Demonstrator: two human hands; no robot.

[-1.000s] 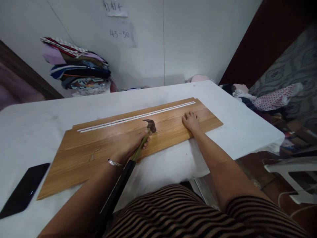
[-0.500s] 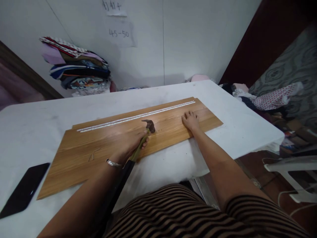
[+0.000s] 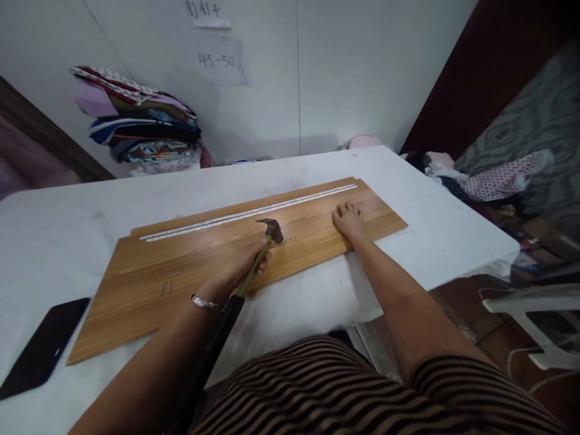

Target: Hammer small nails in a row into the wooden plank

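A claw hammer [image 3: 273,232] is held by my left hand [image 3: 248,260], which wraps round its handle just below the head. The head is low over, perhaps touching, a wood-grain board [image 3: 312,241]; small dark specks [image 3: 290,239] dot the surface beside it. On the same board, farther right, my right hand [image 3: 348,221] rests with fingers a little bent and apart, holding nothing. Thin nail-like pieces [image 3: 168,283] lie near the board's left part. Two white marked strips [image 3: 249,212] run along its far side.
The board lies on a white-covered table [image 3: 430,241]. A black phone-like slab [image 3: 45,347] is at the left edge. Folded clothes [image 3: 145,121] are stacked at the back left, by the wall. A white plastic chair [image 3: 534,326] stands at the right.
The hammer and my left hand have shifted very slightly to the left. My right hand stays in the same place on the board.
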